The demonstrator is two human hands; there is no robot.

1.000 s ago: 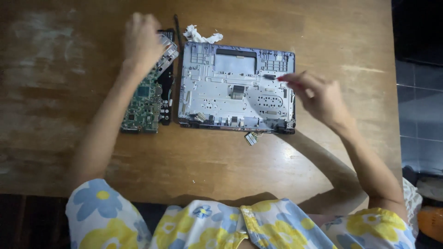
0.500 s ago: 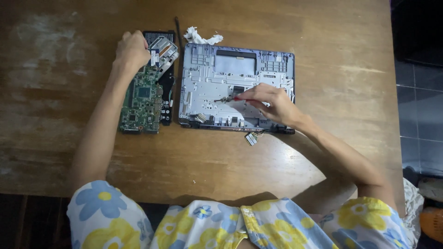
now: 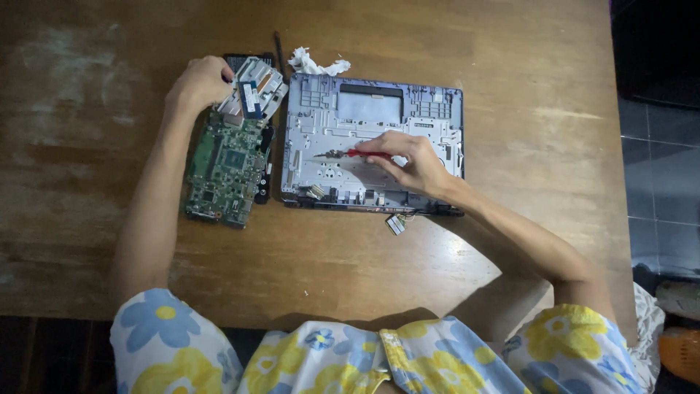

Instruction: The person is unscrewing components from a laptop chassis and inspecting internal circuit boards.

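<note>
My right hand (image 3: 419,166) pinches a red-handled screwdriver (image 3: 350,154) over the opened laptop shell (image 3: 364,117) – mid-table. My left hand (image 3: 198,82), curled, rests on the green circuit board (image 3: 226,164) beside it. Worn wooden table (image 3: 109,44); crumpled tissue (image 3: 315,63) behind; tiled floor (image 3: 656,182) right.

A home repair spot: worn wooden table (image 3: 510,87), tiled floor (image 3: 656,197), opened laptop chassis (image 3: 372,117) and green circuit board (image 3: 226,171).

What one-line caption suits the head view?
Right hand holds red-handled screwdriver over opened grey laptop chassis; left hand rests on green circuit board.
</note>
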